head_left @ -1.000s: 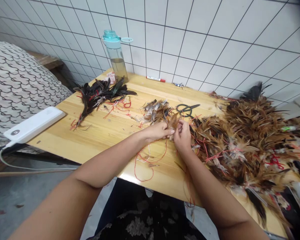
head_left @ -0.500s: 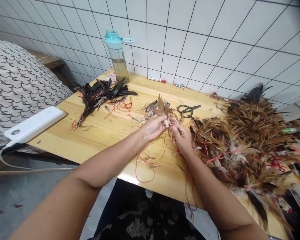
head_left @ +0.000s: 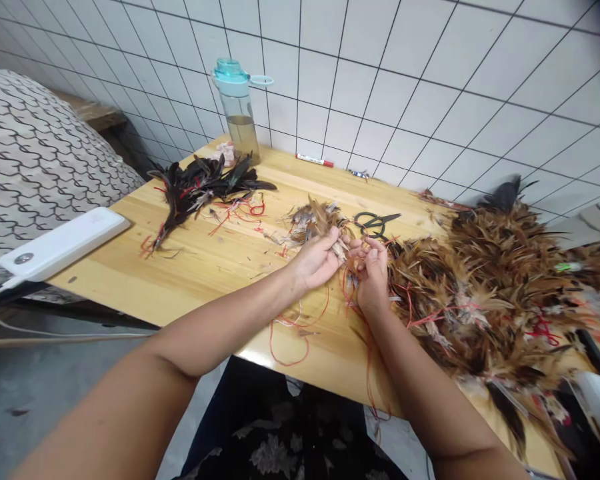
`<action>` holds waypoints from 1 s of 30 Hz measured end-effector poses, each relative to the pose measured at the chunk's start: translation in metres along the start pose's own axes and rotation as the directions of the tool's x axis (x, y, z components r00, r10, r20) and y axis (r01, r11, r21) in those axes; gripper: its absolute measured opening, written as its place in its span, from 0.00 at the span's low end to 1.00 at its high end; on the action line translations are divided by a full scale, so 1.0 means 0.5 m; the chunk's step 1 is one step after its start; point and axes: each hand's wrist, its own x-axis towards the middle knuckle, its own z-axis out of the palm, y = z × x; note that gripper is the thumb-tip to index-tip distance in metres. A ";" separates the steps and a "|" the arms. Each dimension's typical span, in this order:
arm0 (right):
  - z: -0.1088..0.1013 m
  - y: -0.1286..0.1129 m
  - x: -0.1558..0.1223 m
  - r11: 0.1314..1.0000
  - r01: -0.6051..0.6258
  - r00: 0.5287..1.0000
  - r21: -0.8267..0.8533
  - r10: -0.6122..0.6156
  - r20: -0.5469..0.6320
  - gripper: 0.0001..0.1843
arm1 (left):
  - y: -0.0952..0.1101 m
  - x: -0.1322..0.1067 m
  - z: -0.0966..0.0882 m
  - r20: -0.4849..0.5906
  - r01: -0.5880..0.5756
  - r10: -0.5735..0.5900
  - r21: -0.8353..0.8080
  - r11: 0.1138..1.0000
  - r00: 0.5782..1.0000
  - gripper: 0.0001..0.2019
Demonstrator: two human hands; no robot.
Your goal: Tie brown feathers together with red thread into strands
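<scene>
My left hand (head_left: 320,260) is closed on a small bunch of brown feathers (head_left: 339,251), its pale quill ends towards the right. Close by on the right, my right hand (head_left: 373,273) has its fingers curled in a pinch on red string (head_left: 369,360), which trails down past the table's front edge. The exact grip point is too small to make out. Behind my left hand lies a loose heap of feathers (head_left: 305,219), partly hidden by it. Black-handled scissors (head_left: 373,223) rest just beyond my right hand.
A big pile of brown feather bundles (head_left: 500,273) covers the table's right side. Black feathers (head_left: 195,190) lie at the left, near a water bottle (head_left: 243,127). A red-and-white marker (head_left: 314,160) lies by the tiled wall. A white power bank (head_left: 65,243) sits at the left edge.
My right hand has turned upward and lifted a little, its fingers now curled higher. The feather bunch in my left hand has tipped slightly and shifted right.
</scene>
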 end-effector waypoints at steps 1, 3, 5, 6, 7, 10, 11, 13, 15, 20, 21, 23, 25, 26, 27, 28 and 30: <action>0.007 -0.003 -0.003 0.998 -0.014 0.999 0.054 0.015 -0.028 0.21 | -0.007 -0.003 0.002 0.027 -0.001 0.000 0.015 1.000 1.000 0.12; 0.021 -0.009 -0.010 0.984 -0.056 0.997 0.171 0.063 -0.038 0.20 | -0.021 -0.010 0.006 0.094 -0.022 0.016 0.059 0.998 0.995 0.11; 0.032 -0.015 -0.015 0.952 -0.099 0.994 0.289 0.109 -0.018 0.17 | -0.035 -0.015 0.008 0.152 -0.075 0.060 0.099 0.992 0.987 0.08; 0.035 -0.018 -0.016 0.931 -0.127 0.991 0.342 0.136 -0.002 0.16 | -0.042 -0.018 0.009 0.173 -0.110 0.090 0.112 0.988 0.981 0.07; 0.036 -0.020 -0.017 0.908 -0.158 0.986 0.388 0.166 0.015 0.16 | -0.050 -0.020 0.009 0.192 -0.148 0.122 0.126 0.981 0.974 0.06; 0.030 -0.022 -0.016 0.844 -0.243 0.966 0.479 0.255 0.040 0.15 | -0.078 -0.026 0.006 0.240 -0.260 0.205 0.225 0.939 0.949 0.10; 0.025 -0.021 -0.015 0.833 -0.258 0.960 0.489 0.279 0.031 0.16 | -0.087 -0.029 0.004 0.252 -0.292 0.222 0.287 0.912 0.942 0.12; 0.016 -0.016 -0.012 0.839 -0.268 0.951 0.474 0.310 -0.010 0.16 | -0.104 -0.037 -0.001 0.265 -0.326 0.226 0.437 0.838 0.937 0.14; 0.007 -0.009 -0.008 0.875 -0.253 0.953 0.412 0.298 -0.048 0.18 | -0.112 -0.046 -0.005 0.250 -0.318 0.207 0.577 0.752 0.946 0.12; -0.001 -0.003 -0.001 0.986 -0.134 0.989 0.102 0.140 -0.047 0.26 | -0.108 -0.061 -0.001 0.219 -0.301 0.207 0.720 0.625 0.954 0.06; 0.000 -0.003 0.000 0.991 -0.124 0.992 0.049 0.125 -0.028 0.28 | -0.108 -0.062 0.000 0.231 -0.315 0.214 0.727 0.610 0.949 0.06; 0.003 -0.003 0.000 0.993 -0.115 0.993 -0.011 0.115 0.009 0.31 | -0.112 -0.063 0.001 0.248 -0.326 0.212 0.738 0.591 0.945 0.04; 0.006 -0.003 0.000 0.994 -0.106 0.993 -0.037 0.107 0.044 0.35 | -0.117 -0.062 0.002 0.236 -0.308 0.198 0.737 0.601 0.951 0.01; 0.007 -0.003 0.001 0.994 -0.102 0.993 -0.038 0.104 0.056 0.36 | -0.117 -0.061 0.002 0.220 -0.293 0.193 0.730 0.618 0.956 0.02; 0.006 -0.003 0.002 0.994 -0.103 0.993 -0.028 0.105 0.062 0.36 | -0.116 -0.059 0.003 0.206 -0.282 0.192 0.713 0.642 0.959 0.02; 0.004 -0.005 0.005 0.993 -0.115 0.991 -0.007 0.115 0.065 0.36 | -0.113 -0.056 0.004 0.194 -0.276 0.195 0.684 0.675 0.961 0.03; -0.003 -0.010 0.012 0.985 -0.168 0.983 0.047 0.164 0.086 0.33 | -0.099 -0.047 0.005 0.166 -0.251 0.189 0.584 0.772 0.968 0.06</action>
